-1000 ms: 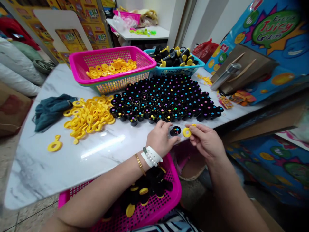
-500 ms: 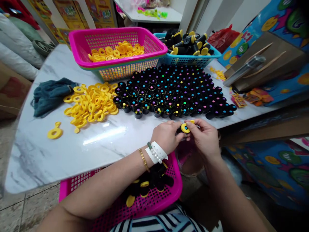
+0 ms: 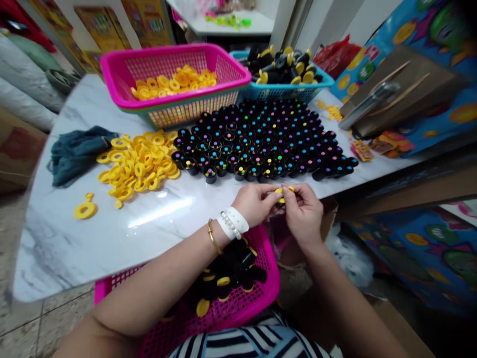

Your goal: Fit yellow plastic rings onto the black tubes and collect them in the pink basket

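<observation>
Over the front edge of the table, my left hand (image 3: 253,203) is closed around a small black container whose body is mostly hidden by the fingers. A yellow ring cap (image 3: 280,193) sits on top of it. My right hand (image 3: 303,211) pinches that cap, thumb and fingers at its edge and tab. Just behind both hands stand rows of small black containers (image 3: 257,141), upright, with coloured dots in their open tops. A heap of loose yellow ring caps (image 3: 139,161) lies left of them. Below my left forearm, a pink basket (image 3: 274,283) holds black containers with yellow caps (image 3: 223,282).
At the back stand a pink basket (image 3: 171,48) of yellow caps and a blue basket (image 3: 298,91) of capped black pieces. A dark cloth (image 3: 76,151) and one separate cap (image 3: 85,210) lie left. A paper bag (image 3: 406,89) and a metal cylinder (image 3: 368,105) are at right.
Both hands have shifted slightly left and drawn closer together around the cap. The cap has turned, and its ring face with the blue centre shows less. The view has moved slightly.
</observation>
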Tool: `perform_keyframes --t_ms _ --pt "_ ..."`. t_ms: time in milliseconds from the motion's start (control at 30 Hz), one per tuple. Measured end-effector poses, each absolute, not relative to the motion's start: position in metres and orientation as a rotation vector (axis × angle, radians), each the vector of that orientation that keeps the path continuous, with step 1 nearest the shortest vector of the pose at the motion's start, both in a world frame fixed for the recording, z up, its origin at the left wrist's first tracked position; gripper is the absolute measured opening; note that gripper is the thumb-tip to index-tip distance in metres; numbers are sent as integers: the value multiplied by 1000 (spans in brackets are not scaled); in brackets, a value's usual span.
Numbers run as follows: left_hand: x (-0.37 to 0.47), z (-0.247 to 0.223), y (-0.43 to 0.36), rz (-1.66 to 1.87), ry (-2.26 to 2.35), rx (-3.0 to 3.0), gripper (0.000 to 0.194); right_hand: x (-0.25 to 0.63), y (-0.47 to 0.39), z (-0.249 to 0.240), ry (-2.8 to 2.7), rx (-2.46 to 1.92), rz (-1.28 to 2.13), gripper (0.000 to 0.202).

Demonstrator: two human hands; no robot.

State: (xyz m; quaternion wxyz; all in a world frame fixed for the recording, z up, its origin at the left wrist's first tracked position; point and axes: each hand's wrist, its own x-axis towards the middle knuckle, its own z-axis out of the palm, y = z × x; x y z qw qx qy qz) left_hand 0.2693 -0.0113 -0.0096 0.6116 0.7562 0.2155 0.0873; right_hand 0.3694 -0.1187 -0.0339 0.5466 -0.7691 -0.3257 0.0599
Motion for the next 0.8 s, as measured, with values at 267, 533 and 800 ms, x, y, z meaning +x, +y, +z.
perform_keyframes --t_ms 267,533,800 --pt "267 -12 -25 583 524 2175 31 384 -120 -21 -838 -1620 461 23" --pt "273 4 -9 101 536 1545 28 402 -125 -5 -866 -1518 932 26" --pt "277 6 -3 63 550 1485 19 398 -123 -11 -749 -1511 888 21"
